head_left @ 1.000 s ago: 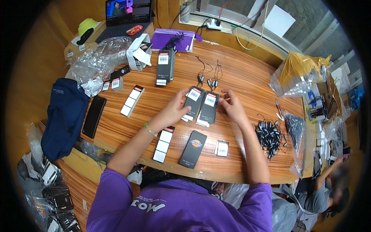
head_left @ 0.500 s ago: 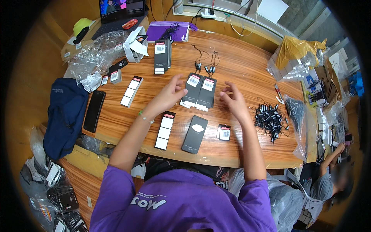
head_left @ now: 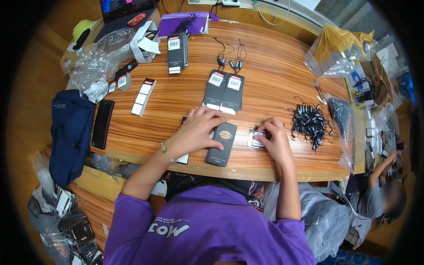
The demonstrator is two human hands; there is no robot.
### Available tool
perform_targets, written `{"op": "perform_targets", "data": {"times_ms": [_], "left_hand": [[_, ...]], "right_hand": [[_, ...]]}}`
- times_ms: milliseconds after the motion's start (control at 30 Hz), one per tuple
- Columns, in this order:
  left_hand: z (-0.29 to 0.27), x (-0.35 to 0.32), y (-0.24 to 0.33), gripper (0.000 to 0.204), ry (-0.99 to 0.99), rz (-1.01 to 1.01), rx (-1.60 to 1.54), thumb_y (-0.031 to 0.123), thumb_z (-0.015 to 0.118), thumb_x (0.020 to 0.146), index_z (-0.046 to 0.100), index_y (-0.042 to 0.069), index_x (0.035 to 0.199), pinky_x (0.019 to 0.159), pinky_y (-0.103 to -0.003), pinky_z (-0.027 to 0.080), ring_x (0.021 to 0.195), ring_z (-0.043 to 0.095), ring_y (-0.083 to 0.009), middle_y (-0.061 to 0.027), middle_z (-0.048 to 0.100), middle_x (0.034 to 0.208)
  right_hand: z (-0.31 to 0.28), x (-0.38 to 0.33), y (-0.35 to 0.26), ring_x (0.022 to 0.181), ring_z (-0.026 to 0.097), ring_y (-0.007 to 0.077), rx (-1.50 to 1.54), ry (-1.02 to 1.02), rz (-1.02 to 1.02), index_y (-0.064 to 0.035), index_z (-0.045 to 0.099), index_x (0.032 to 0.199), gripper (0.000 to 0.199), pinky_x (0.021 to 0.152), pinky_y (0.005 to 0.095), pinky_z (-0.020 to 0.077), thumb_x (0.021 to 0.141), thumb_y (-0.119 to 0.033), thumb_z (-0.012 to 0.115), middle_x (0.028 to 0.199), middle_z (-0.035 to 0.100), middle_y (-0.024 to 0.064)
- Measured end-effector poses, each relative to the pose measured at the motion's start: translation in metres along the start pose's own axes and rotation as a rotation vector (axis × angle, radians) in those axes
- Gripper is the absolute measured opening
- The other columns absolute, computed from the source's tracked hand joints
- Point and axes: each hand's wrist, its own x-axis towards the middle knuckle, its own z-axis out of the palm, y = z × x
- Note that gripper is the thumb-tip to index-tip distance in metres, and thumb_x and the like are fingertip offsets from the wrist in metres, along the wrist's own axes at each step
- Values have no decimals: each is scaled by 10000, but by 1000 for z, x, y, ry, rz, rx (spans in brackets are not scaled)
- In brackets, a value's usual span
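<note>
My right hand (head_left: 274, 140) has thumb and fingers pinched on a small white-and-black tag (head_left: 252, 139) at the front of the table. My left hand (head_left: 199, 131) is spread open, its thumb at the left edge of a stack of dark grey hang tags (head_left: 221, 150) with an oval logo. Under that hand lies a long strip tag (head_left: 183, 159) with white panels, mostly covered. Just beyond, two stacks of grey tags (head_left: 224, 90) lie overlapping with barcode stickers and black strings (head_left: 237, 65) on top.
A heap of black string fasteners (head_left: 312, 126) lies at right beside snips (head_left: 319, 92). At left are another strip-tag stack (head_left: 143, 97), a black phone (head_left: 103, 124) and a navy cloth pouch (head_left: 73, 137). A tall tag stack (head_left: 177, 53) stands farther back. Another person (head_left: 375, 194) sits at far right.
Both hands have come nearer from beside the two stringed tag stacks. My right hand has taken hold of the small tag; my left has moved over the strip tag to the dark stack.
</note>
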Motion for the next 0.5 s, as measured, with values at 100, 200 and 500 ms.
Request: {"op": "perform_targets", "data": {"times_ms": [100,200,500], "left_hand": [[1,-3,1,671,98,40,18,349,785,557,554,83,1129,945,-379,306,1071,402,-248,-58,511,1099],[2,-5,2,609,160,34,-56,281,792,578,556,59,1093,861,-329,376,990,447,-218,-69,512,1016],[6,-5,0,328,91,-329,-847,55,657,773,546,11,1078,660,-183,468,738,562,-52,1,595,804]], "right_hand": [[2,0,1,848,504,295,40,35,76,-26,586,914,352,728,364,424,625,-139,751,864,521,119],[-2,0,-8,830,505,289,-42,96,60,-2,570,897,339,718,363,424,632,-114,748,851,517,122],[4,-5,12,623,502,70,662,87,322,-7,541,852,203,555,209,405,714,18,688,741,580,19]]}}
